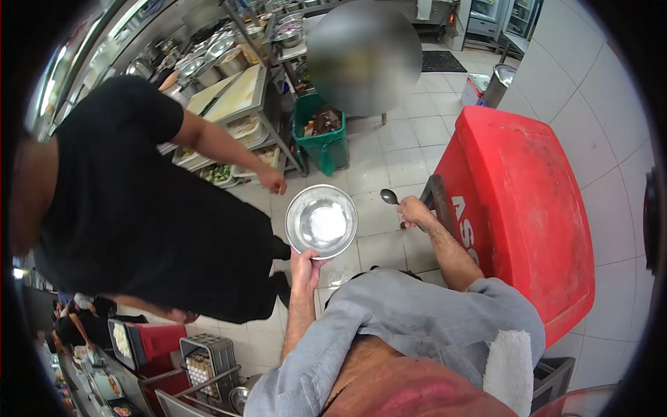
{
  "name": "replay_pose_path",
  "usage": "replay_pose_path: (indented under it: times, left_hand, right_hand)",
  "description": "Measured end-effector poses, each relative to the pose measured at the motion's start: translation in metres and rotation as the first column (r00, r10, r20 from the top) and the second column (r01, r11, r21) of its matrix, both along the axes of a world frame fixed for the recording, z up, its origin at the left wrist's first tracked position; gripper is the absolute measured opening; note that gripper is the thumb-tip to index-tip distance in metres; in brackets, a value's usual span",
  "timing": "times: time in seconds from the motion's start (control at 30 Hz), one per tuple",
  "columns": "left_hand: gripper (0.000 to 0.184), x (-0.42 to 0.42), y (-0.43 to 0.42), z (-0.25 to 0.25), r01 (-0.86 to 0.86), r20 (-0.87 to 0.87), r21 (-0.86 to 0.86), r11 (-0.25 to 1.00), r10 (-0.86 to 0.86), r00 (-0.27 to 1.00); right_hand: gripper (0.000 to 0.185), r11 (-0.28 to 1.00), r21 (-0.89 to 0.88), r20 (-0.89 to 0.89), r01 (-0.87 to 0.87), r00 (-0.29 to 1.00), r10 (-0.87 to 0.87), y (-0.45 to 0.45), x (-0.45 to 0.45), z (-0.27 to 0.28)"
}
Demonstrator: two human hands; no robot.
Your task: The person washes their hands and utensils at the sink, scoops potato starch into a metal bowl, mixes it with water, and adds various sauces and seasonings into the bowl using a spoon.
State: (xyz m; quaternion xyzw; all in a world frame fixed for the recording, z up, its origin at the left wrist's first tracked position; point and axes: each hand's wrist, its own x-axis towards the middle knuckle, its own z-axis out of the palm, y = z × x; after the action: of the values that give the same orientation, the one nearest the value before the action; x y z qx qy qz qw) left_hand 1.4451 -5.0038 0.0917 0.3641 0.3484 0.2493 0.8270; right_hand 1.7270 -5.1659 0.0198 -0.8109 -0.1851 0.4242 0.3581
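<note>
My left hand [306,266] grips the near rim of a round metal bowl [322,221], held out in front of me. The bowl's shiny inside faces up and I see no food in it. My right hand [415,211] is closed around the handle of a metal spoon [389,197], whose bowl end points left, toward the metal bowl but apart from it. Close by my right arm stands a large red bin [521,208] with white letters on its side.
A person in black [160,201] stands close on my left, one hand near the bowl. Beyond are a green waste bin [319,149], a steel prep table with a cutting board [233,97], and several pots. A crate of eggs [201,365] stands lower left. White tiles cover the floor.
</note>
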Motion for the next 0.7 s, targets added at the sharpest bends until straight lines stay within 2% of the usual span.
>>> replay_pose_path:
  times: [0.03,0.1,0.17,0.2,0.27,0.3,0.33,0.37,0.4,0.43,0.47,0.5,0.57,0.6,0.67,0.7]
  left_hand:
    - [0.068,0.023,0.008,0.004,0.032,-0.009,-0.003,0.999,-0.032,0.999]
    - [0.068,0.065,0.025,0.007,0.067,0.015,0.009,0.998,-0.067,0.998]
    - [0.064,0.104,0.043,0.011,0.084,0.021,0.022,0.996,-0.084,0.996]
    - [0.06,0.124,0.053,0.014,0.095,0.025,0.04,0.995,-0.096,0.995]
    - [0.06,0.163,0.073,0.018,0.113,0.021,0.044,0.993,-0.114,0.993]
    - [0.06,0.183,0.085,0.018,0.128,0.014,0.047,0.991,-0.129,0.992]
    - [0.061,0.203,0.098,0.014,0.15,0.019,0.057,0.987,-0.151,0.988]
    - [0.061,0.223,0.111,0.01,0.157,0.026,0.06,0.986,-0.159,0.987]
    - [0.063,0.244,0.125,0.005,0.195,0.033,0.073,0.978,-0.198,0.98]
    - [0.065,0.266,0.139,0.003,0.235,0.037,0.084,0.968,-0.239,0.97]
    - [0.065,0.289,0.153,0.001,0.247,0.04,0.085,0.965,-0.251,0.967]
    - [0.066,0.311,0.166,0.0,0.276,0.032,0.065,0.959,-0.278,0.96]
    - [0.067,0.363,0.19,0.008,0.332,0.037,0.055,0.942,-0.334,0.942]
    - [0.067,0.391,0.2,0.017,0.353,0.025,0.067,0.933,-0.355,0.935]
    - [0.065,0.442,0.219,0.026,0.396,0.002,0.095,0.913,-0.398,0.917]
    - [0.065,0.47,0.23,0.03,0.425,-0.002,0.093,0.9,-0.427,0.904]
  right_hand:
    - [0.01,1.0,-0.007,0.004,0.01,1.0,-0.01,0.005,0.013,0.008]
    - [0.009,0.945,0.252,-0.251,0.211,0.957,-0.146,0.016,0.037,0.02]
    - [0.005,0.92,0.303,-0.27,0.248,0.948,-0.166,0.031,0.066,0.038]
    - [0.006,0.852,0.405,-0.292,0.331,0.93,-0.223,0.04,0.081,0.049]
    - [0.019,0.721,0.545,-0.281,0.428,0.903,-0.324,0.059,0.119,0.054]
    - [0.019,0.718,0.547,-0.278,0.43,0.903,-0.328,0.072,0.139,0.053]
    - [0.022,0.651,0.606,-0.121,0.457,0.862,-0.492,0.085,0.159,0.051]
    - [0.025,0.581,0.671,0.029,0.461,0.766,-0.642,0.098,0.18,0.049]
    - [0.021,0.617,0.696,0.321,0.367,0.61,-0.724,0.11,0.206,0.035]
    - [0.021,0.612,0.699,0.324,0.369,0.6,-0.731,0.118,0.237,0.017]
    - [0.014,0.684,0.538,0.143,0.493,0.746,-0.65,0.121,0.272,-0.006]
    - [0.009,0.754,0.341,-0.084,0.561,0.818,-0.57,0.125,0.3,-0.03]
    - [0.01,0.735,0.328,0.082,0.593,0.757,-0.648,0.133,0.332,-0.065]
    - [0.01,0.719,0.342,0.095,0.606,0.739,-0.668,0.136,0.35,-0.058]
    - [0.01,0.545,0.3,-0.192,0.783,0.609,-0.769,0.136,0.37,-0.052]
    - [0.01,0.52,0.296,-0.194,0.801,0.584,-0.788,0.132,0.387,-0.051]
